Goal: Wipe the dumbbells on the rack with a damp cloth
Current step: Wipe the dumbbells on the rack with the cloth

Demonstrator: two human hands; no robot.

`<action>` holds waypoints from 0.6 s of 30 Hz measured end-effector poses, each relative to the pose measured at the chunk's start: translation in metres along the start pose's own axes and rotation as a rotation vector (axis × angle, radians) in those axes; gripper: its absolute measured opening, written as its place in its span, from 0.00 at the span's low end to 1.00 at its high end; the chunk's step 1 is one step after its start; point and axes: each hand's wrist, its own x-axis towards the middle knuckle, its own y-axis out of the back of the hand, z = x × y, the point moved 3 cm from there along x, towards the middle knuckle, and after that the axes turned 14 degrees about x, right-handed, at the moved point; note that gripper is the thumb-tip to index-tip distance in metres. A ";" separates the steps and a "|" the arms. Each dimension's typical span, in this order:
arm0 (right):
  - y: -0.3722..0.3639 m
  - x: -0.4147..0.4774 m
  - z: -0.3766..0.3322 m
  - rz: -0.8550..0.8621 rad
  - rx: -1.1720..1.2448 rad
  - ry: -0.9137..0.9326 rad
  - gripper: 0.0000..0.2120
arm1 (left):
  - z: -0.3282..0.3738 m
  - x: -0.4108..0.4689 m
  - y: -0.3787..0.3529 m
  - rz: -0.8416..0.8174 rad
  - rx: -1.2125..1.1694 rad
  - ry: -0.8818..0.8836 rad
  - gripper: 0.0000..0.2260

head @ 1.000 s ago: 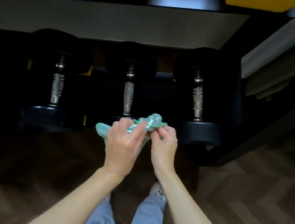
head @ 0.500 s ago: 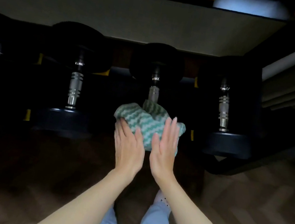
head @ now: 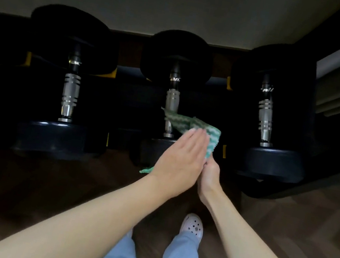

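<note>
Left hand (head: 181, 160) flat on the green-and-white striped cloth (head: 196, 127), near the middle dumbbell.
Head view: its fingers lie straight and together, pressing the cloth from above. The right hand (head: 210, 177) sits just beside it at the cloth's lower edge; its fingers are hidden, so whether it pinches cannot be told. The cloth crosses in front of the ribbed chrome handle (head: 172, 100) of the middle black round-headed dumbbell (head: 178, 56) on the dark rack (head: 325, 175), between two like it. Soft, limp and light, the cloth should wipe best bunched in the palm. The dumbbells look heavy and rigid, so they are best left resting, with the cloth wrapped round the handle and then rubbed over the heads.
</note>
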 end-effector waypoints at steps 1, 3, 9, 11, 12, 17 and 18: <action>0.004 0.004 0.003 0.025 0.062 -0.059 0.15 | 0.003 0.004 0.006 0.003 0.111 -0.080 0.23; 0.007 0.007 0.007 0.065 0.183 -0.168 0.16 | 0.018 0.012 0.005 -0.066 0.273 -0.249 0.23; 0.020 -0.002 0.003 0.105 0.282 -0.233 0.15 | 0.018 0.014 0.009 0.014 0.113 -0.320 0.19; 0.031 -0.017 -0.004 0.090 0.095 -0.222 0.17 | 0.013 0.002 0.020 0.121 -0.030 -0.325 0.07; 0.038 -0.025 -0.006 0.055 -0.017 -0.206 0.17 | 0.010 -0.005 0.027 0.156 -0.134 -0.333 0.05; 0.051 -0.065 -0.029 0.082 -0.255 -0.083 0.08 | -0.017 -0.045 0.048 0.121 -0.691 -0.040 0.15; 0.049 -0.072 -0.036 0.077 -0.171 -0.078 0.07 | -0.028 -0.051 0.052 0.034 -0.797 0.008 0.16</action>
